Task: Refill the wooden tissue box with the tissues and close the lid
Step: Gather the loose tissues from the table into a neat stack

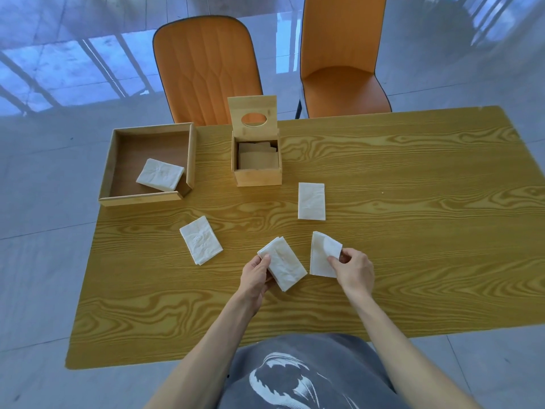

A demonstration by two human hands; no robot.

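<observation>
White folded tissues: left hand (256, 274) gripped one stack (283, 262), right hand (352, 268) pinched another (321, 255); open square wooden tissue box (257, 172) held some.

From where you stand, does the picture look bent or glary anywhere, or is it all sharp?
In the head view the wide lens bows the table edges, the glossy floor mirrors bright window bars, and the tissue box interior sits in shade; the left hand, right hand and their tissues look sharp.

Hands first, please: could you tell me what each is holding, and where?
Left hand grips a tissue stack by its left edge; right hand pinches another tissue near its right edge.
</observation>
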